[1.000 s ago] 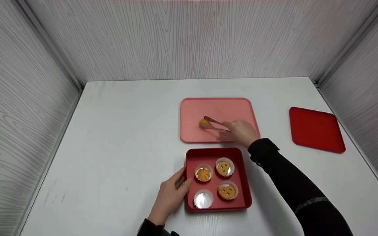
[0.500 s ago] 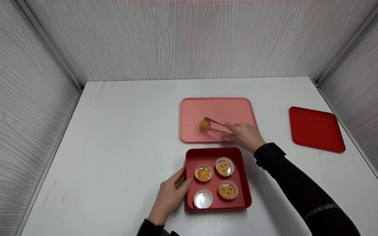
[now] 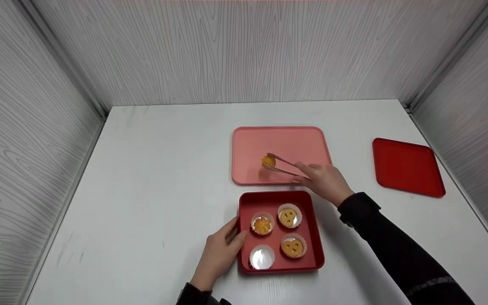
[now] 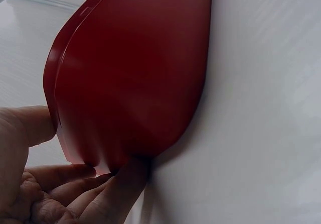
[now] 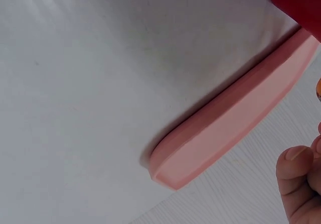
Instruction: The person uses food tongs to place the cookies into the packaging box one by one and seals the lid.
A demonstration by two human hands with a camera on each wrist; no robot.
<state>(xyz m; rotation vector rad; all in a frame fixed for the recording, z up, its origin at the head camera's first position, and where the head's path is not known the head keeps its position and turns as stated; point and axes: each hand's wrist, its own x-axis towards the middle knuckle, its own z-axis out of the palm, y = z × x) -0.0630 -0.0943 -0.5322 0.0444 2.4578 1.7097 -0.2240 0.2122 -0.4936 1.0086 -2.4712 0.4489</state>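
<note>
My right hand (image 3: 324,180) holds a pair of tongs (image 3: 284,160), whose tips pinch a small orange-yellow cookie (image 3: 268,161) over the pink tray (image 3: 286,140). In the right wrist view only some fingers (image 5: 297,164) show at the right edge. My left hand (image 3: 220,251) grips the left side of a deep red box (image 3: 275,237), thumb at the rim and the other fingers against the outer wall. Inside stand several paper cups. One bears a ridged cookie (image 3: 263,225), two hold cookies with holes (image 3: 288,217), and the front-left paper cup (image 3: 262,257) is empty.
A flat red tray (image 3: 408,167) lies at the right of the white table (image 3: 151,178). The pink tray sits just behind the box. Grey wood-grain panels (image 3: 244,51) enclose the back and both sides.
The tongs have lifted the cookie and drawn it slightly right and toward me. My right hand has shifted right and nearer. My left hand and the box stay in place.
</note>
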